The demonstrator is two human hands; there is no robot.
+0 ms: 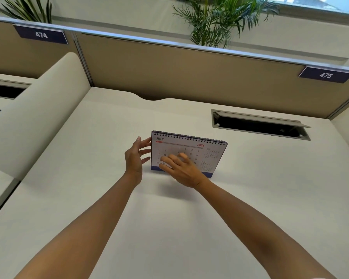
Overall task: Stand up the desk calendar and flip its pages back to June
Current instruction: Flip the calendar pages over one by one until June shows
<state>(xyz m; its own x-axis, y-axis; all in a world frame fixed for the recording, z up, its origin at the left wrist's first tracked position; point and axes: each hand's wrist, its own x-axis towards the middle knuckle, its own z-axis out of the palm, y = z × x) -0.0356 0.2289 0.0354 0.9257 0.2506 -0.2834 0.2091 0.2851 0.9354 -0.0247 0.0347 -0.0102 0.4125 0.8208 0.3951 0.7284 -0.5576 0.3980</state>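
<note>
Instructor: Calendar position first. Where does the white, spiral-bound desk calendar with the blue base strip stand?

Student: Upright on the pale tabletop, near the middle, well in front of the tan partition panel and apart from the open cable slot. Its facing page reads July.

Instructor: State of the hands?

Student: The left hand is spread wide, fingertips at the calendar's left edge; whether they touch it cannot be told. The right hand lies open and flat over the lower part of the page, gripping nothing. Motion blur hides whether a sheet is pinched.

Instructor: Probable failures from here?

Student: Three, as judgement. A push from the flat right hand could slide or tip the light stand backward, since the left hand steadies only one edge. Lifting more than one sheet would overshoot past June. Pulling a sheet sideways rather than over the wire coil could snag or tear the punched holes.

Instructor: Progress?

Student: Standing appears done; the flip to June remains.
</note>
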